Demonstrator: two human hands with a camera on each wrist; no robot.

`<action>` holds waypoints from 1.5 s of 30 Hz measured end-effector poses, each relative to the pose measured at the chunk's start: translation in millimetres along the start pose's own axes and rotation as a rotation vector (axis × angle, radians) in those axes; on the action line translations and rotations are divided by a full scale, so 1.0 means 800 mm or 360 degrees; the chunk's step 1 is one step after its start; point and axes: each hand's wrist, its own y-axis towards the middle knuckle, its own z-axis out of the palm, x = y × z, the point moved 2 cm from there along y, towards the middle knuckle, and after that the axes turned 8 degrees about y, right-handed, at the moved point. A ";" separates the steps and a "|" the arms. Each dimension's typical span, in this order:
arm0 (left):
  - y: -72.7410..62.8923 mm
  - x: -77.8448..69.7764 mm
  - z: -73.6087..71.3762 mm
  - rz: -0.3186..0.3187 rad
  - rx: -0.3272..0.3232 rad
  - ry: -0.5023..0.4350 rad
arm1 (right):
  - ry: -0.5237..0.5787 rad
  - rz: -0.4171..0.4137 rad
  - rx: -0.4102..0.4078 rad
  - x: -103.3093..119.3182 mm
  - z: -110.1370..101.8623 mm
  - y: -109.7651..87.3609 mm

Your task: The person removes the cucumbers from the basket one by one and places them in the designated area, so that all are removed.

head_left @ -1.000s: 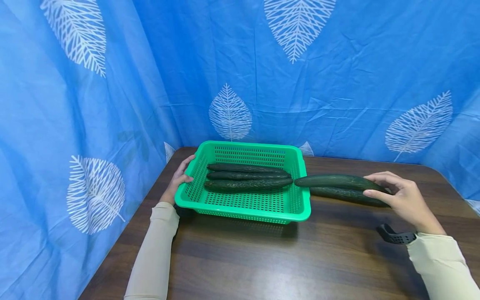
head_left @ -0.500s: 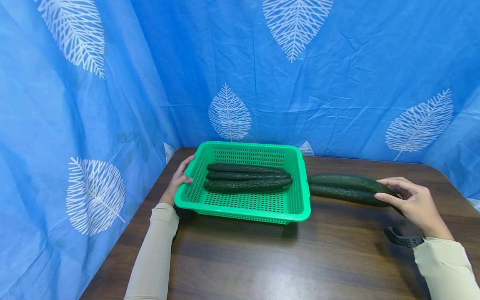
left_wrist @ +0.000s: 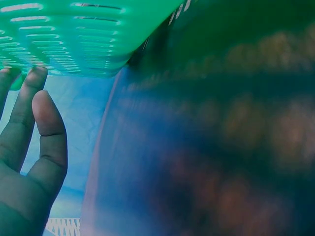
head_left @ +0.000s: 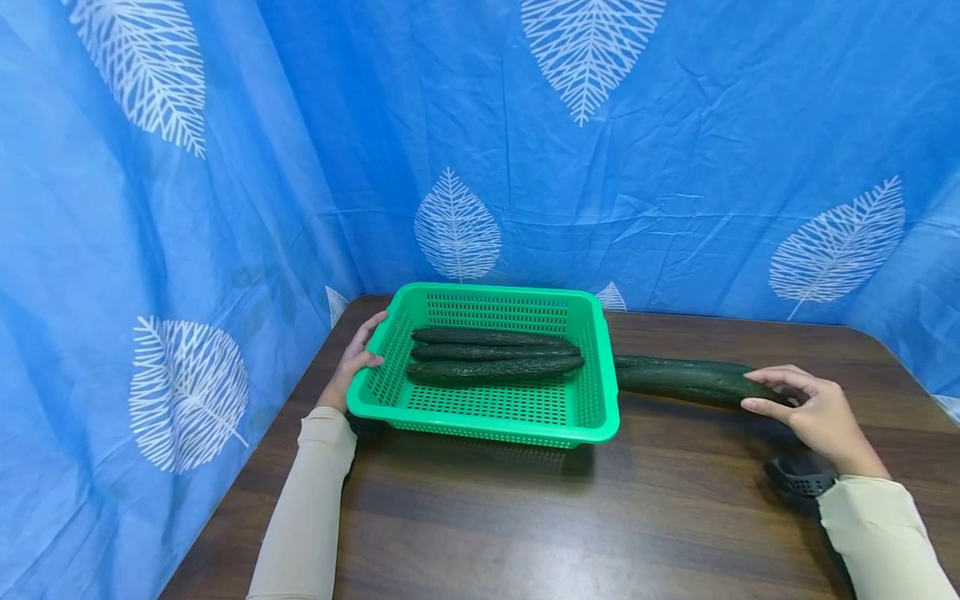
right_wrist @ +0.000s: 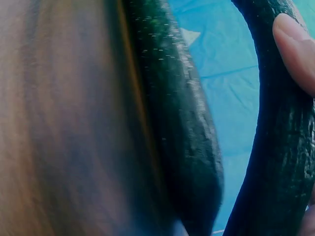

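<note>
At the basket's left end my left hand (head_left: 352,362) touches the green plastic basket (head_left: 487,429), thumb and fingertips spread along the rim. In the left wrist view its fingers (left_wrist: 49,118) are nearly straight beside the slotted wall. Three dark green cucumbers (head_left: 495,367) lie side by side inside. Right of the basket, my right hand (head_left: 813,412) grips a cucumber (head_left: 682,377) near its right end. The right wrist view shows the thumb (right_wrist: 295,46) on this held cucumber (right_wrist: 275,147); a second cucumber (right_wrist: 182,123) lies beside it on the table, mostly covered in the head view.
The brown wooden table (head_left: 525,517) extends in front of the basket and to the right. A blue curtain (head_left: 675,167) with white leaf prints hangs behind and along the left side. A black band (head_left: 802,477) circles the right wrist.
The held cucumber's left tip has moved right, off the basket's rim, and the cucumber has come down over the other one. My right hand shifted right, then slightly back. The left hand stays put.
</note>
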 end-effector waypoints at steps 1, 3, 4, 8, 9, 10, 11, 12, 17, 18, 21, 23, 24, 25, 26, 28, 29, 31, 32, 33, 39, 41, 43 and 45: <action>0.000 0.000 0.000 0.0009 0.0000 0.0003 | -0.0015 0.0002 0.0010 -0.001 0.002 0.000; -0.001 0.000 0.000 0.0015 -0.0005 0.0011 | -0.0032 -0.0002 0.0031 -0.001 0.006 0.001; -0.001 -0.001 0.000 0.0013 -0.0010 0.0015 | -0.0039 -0.0012 0.0039 -0.002 0.008 0.002; -0.001 -0.001 0.000 0.0007 -0.0017 0.0011 | -0.0079 -0.0063 0.0056 -0.002 0.016 0.004; -0.001 -0.001 0.000 0.0004 -0.0015 0.0007 | -0.0090 -0.0073 0.0054 -0.002 0.017 0.004; -0.001 -0.001 0.000 0.0005 -0.0013 0.0004 | -0.0106 -0.0079 0.0055 -0.002 0.019 0.005; -0.001 -0.001 0.000 0.0003 -0.0011 -0.0003 | -0.0121 -0.0083 0.0057 -0.002 0.021 0.005; -0.001 -0.001 0.000 0.0006 -0.0007 -0.0003 | -0.0133 -0.0083 0.0059 -0.001 0.022 0.006; 0.000 -0.001 0.000 0.0012 -0.0009 -0.0009 | -0.0224 -0.0123 0.0056 0.001 0.026 0.007; 0.001 -0.001 0.000 0.0023 -0.0005 -0.0010 | -0.0242 -0.0134 0.0054 0.000 0.027 0.007; 0.002 -0.002 0.000 0.0039 -0.0005 -0.0012 | -0.0281 -0.0160 0.0071 0.000 0.030 0.007; 0.002 -0.002 0.000 0.0025 -0.0017 -0.0003 | -0.0304 -0.0174 0.0095 -0.001 0.032 0.008; 0.002 -0.002 0.000 0.0008 -0.0025 0.0007 | -0.0316 -0.0176 0.0110 -0.002 0.033 0.008; 0.002 -0.002 0.000 -0.0010 -0.0033 0.0016 | -0.0327 -0.0173 0.0125 -0.002 0.034 0.008; 0.002 -0.003 0.000 -0.0032 -0.0041 0.0025 | -0.0342 -0.0168 0.0139 -0.003 0.034 0.008; 0.002 -0.004 0.000 -0.0075 -0.0051 0.0032 | -0.0364 -0.0151 0.0166 -0.003 0.035 0.008; 0.002 -0.004 0.000 -0.0089 -0.0052 0.0033 | -0.0375 -0.0144 0.0176 -0.004 0.035 0.008; 0.001 -0.005 0.001 -0.0104 -0.0053 0.0028 | -0.0392 -0.0129 0.0197 -0.004 0.036 0.008; 0.001 -0.006 0.001 -0.0107 -0.0052 0.0022 | -0.0395 -0.0123 0.0206 -0.004 0.036 0.008; 0.001 -0.006 0.001 -0.0104 -0.0049 0.0016 | -0.0400 -0.0118 0.0213 -0.004 0.036 0.008; 0.001 -0.004 0.001 -0.0093 -0.0038 0.0008 | -0.0407 -0.0066 0.0245 -0.003 0.035 0.008; 0.001 -0.004 0.002 -0.0107 -0.0028 0.0006 | -0.0403 -0.0045 0.0258 -0.002 0.035 0.008; 0.001 -0.003 0.002 -0.0120 -0.0018 -0.0003 | -0.0395 -0.0038 0.0267 0.000 0.035 0.008; 0.000 -0.003 0.003 -0.0113 -0.0011 -0.0002 | -0.0392 -0.0052 0.0263 0.003 0.034 0.008</action>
